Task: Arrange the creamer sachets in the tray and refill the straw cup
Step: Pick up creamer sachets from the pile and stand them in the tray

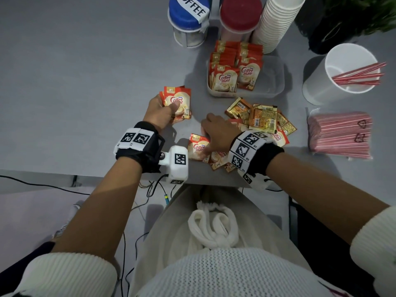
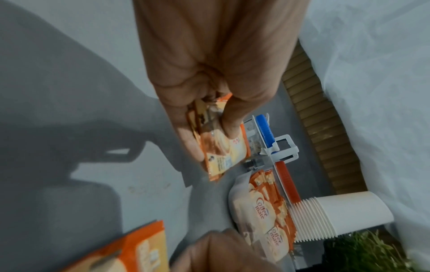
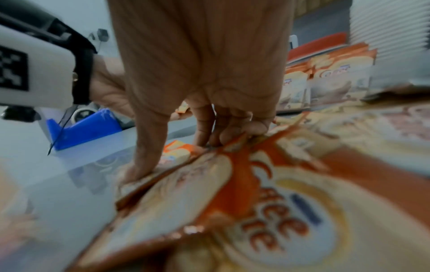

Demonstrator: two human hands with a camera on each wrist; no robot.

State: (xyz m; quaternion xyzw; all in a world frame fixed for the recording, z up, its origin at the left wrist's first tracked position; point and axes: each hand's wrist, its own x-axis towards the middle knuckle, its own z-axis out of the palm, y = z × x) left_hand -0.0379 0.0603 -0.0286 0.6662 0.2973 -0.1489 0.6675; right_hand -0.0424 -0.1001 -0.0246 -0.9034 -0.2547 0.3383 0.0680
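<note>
A grey tabletop [image 1: 85, 82] carries a clear tray [image 1: 276, 82] of upright creamer sachets [image 1: 227, 79], a white cup [image 1: 334, 82] with a few straws [image 1: 360, 75] and a straw packet [image 1: 340, 133]. The left hand [image 1: 158, 110] pinches a small stack of sachets [image 1: 179, 101], long axis pointing away. The right hand [image 1: 218, 131] presses straight fingers on loose sachets [image 1: 198, 148] lying flat.

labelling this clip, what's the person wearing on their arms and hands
Both hands are bare. The left hand has a black wrist strap with white square-code tags and a white boxy camera block bearing another code; thin cables trail below it. The right hand has a black wristband ringed with white coded tags. White ribbed knit sleeves are pushed up both forearms.
</note>
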